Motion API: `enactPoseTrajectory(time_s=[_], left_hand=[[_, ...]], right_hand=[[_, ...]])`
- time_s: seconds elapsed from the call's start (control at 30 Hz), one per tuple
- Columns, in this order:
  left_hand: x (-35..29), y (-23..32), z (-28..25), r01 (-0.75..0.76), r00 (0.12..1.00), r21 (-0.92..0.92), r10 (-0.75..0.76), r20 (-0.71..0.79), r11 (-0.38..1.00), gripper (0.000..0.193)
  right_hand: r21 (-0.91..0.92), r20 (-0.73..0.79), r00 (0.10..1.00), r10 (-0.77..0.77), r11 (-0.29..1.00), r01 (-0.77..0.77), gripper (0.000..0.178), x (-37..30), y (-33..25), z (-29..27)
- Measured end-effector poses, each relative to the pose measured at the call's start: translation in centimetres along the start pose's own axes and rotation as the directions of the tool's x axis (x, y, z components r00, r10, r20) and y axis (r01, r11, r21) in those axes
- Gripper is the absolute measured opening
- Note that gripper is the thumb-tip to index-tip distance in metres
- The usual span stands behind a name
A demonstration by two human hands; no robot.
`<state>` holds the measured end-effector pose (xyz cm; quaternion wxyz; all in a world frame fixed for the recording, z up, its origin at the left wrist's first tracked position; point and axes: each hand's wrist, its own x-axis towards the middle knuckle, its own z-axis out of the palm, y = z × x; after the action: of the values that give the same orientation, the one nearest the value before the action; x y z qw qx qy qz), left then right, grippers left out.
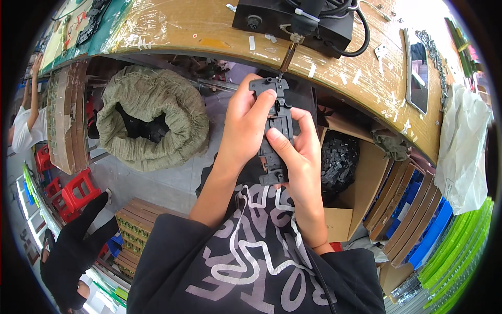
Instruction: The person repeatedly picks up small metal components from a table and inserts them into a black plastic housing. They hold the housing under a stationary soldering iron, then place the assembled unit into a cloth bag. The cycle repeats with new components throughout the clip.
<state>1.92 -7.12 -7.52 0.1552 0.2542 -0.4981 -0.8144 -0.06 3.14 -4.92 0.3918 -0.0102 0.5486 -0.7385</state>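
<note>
Both my hands hold a long black moulded plastic part (281,124) with slots and posts, just past the bench's near edge. My left hand (241,124) is closed round its left side, thumb pressed on the upper face. Lower down, my right hand (302,152) grips the right side, its thumb lying along the part. The thin tip of a tool like a soldering iron (291,52) points down at the part's far end. Whether the tip touches it I cannot tell. That tool is fixed to a black box (251,18) on the bench.
Tape scraps litter the wooden bench (172,31); a phone (417,78) lies at its right. A fabric-lined bin (151,115) stands left below. Right of my hands, a cardboard box (366,183) holds many black pieces (339,159). Red stools (79,189) and another person (76,251) are at lower left.
</note>
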Motion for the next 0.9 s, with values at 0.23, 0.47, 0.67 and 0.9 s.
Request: enactPoseTrajectory(time_s=[0.23, 0.47, 0.67, 0.9], left_hand=[[-0.23, 0.19, 0.20, 0.023, 0.999, 0.015, -0.022, -0.033, 1.000, 0.004], [-0.12, 0.43, 0.30, 0.017, 0.999, 0.046, -0.016, -0.029, 0.999, 0.005], [0.10, 0.32, 0.23, -0.012, 1.000, 0.060, 0.014, -0.025, 0.998, 0.005], [0.08, 0.24, 0.09, -0.030, 0.999, 0.095, 0.031, -0.018, 0.995, 0.005]], right_hand=[[0.071, 0.013, 0.999, 0.030, 0.997, -0.031, 0.031, -0.21, -0.17, -0.05], [0.095, -0.001, 1.000, -0.004, 0.995, 0.004, 0.031, 0.08, 0.27, -0.12], [0.112, -0.027, 1.000, 0.006, 0.994, -0.003, 0.031, 0.12, 0.06, 0.16], [0.082, -0.004, 1.000, -0.001, 0.997, 0.002, 0.031, 0.29, 0.41, -0.16]])
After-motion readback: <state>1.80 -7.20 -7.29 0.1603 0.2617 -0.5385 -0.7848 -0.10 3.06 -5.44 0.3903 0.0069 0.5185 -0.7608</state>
